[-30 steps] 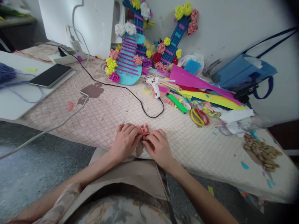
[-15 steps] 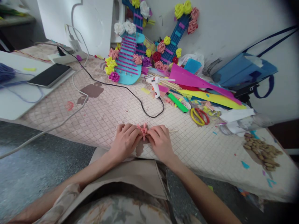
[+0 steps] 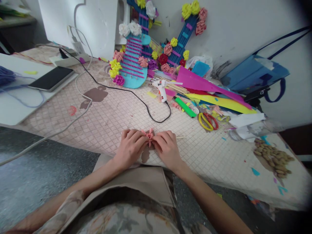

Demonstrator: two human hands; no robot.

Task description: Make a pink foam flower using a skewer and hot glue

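A pink paper flower (image 3: 149,135) is at the front edge of the bench (image 3: 117,110), between the left hand (image 3: 130,144) and the right hand (image 3: 168,148). The left grip is narrow, thumb and fingertips pinching one side of the flower; the right grip is just as narrow on the other side, its fingertips meeting the petals. A thin pale stick (image 3: 180,137) shows just beyond the right hand, and whether the fingers touch it is hidden. Farther back lies a white glue gun (image 3: 162,90), its black cord (image 3: 159,122) looping toward the hands. To the right of it are a green tool (image 3: 185,107) and scissors (image 3: 207,123) with one yellow and one red handle, near a magenta sheet (image 3: 207,84) of paper. Paper flowers adorn a light blue board (image 3: 133,66) crossed by purple strips, behind the glue gun. A phone (image 3: 51,79) rests on a white panel (image 3: 14,107) at the far left; peanuts (image 3: 274,159) lie heaped at the right end, well apart from the hands.
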